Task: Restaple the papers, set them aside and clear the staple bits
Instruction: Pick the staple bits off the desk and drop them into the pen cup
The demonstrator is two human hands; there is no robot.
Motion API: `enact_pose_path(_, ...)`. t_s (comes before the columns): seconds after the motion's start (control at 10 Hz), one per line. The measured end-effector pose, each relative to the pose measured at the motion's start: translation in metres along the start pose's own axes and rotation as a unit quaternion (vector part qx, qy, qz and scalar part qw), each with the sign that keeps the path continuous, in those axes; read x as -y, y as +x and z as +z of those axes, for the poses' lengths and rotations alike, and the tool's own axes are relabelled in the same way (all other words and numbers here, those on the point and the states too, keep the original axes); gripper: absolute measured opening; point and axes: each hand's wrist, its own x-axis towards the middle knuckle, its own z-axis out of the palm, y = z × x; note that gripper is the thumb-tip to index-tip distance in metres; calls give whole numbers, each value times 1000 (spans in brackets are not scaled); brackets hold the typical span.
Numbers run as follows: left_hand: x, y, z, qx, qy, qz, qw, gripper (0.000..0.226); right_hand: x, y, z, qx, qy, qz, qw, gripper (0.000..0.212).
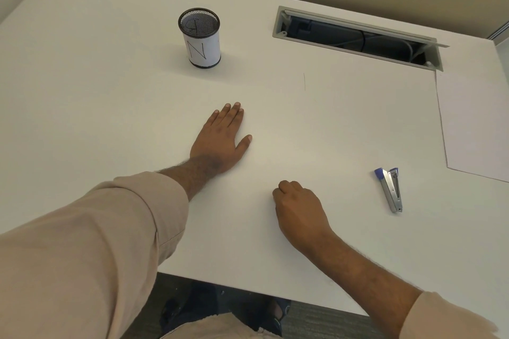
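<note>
White desk (110, 96); stapler (391, 190) lengthwise, head-away.

On the desk (110, 107), the mesh cup (200, 37) stands toward the far left. The cable hatch (355, 37) sits along the far edge, right. The papers (476, 124) lie at the right edge, the stapler (390, 189) just nearer.

Desk middle: lying bare between the left hand (220, 143) and the stapler (391, 190) — a wide lane.
Far left: a mesh cup (200, 38) is standing upright.
Far right: an open cable slot (358, 38) is gaping — papers (473, 124) are lying below it.
</note>
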Motion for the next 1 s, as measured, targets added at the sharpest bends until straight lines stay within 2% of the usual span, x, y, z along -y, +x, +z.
enact_pose_path(0.2, 0, 0, 0, 5, 1, 1, 1000, 70, -2, 9, 4, 23, -6, -1, 1000, 33)
enact_pose_path(0.3, 0, 0, -1, 2, 0, 0, 1000, 70, -16, 15, 7, 57, 129, 93, 986, 22)
enact_pose_path(0.4, 0, 0, -2, 8, -3, 0, 1000, 70, -30, 20, 4, 55, 347, 233, 907, 25)
enact_pose_path(0.5, -1, -1, -1, 7, -6, -1, 1000, 70, -51, 26, -9, 30, 553, 340, 760, 24)
enact_pose_path(0.7, 0, 0, -3, 5, -8, 0, 1000, 70, -67, 36, -28, 35, 667, 338, 663, 11)
enact_pose_path(0.9, -1, 0, -3, 7, -2, -1, 1000, 70, -62, 58, -38, 44, 735, 303, 605, 15)
enact_pose_path(1.0, -2, -1, -3, 4, -4, -1, 1000, 70, -59, 74, -44, 47, 746, 279, 603, 16)
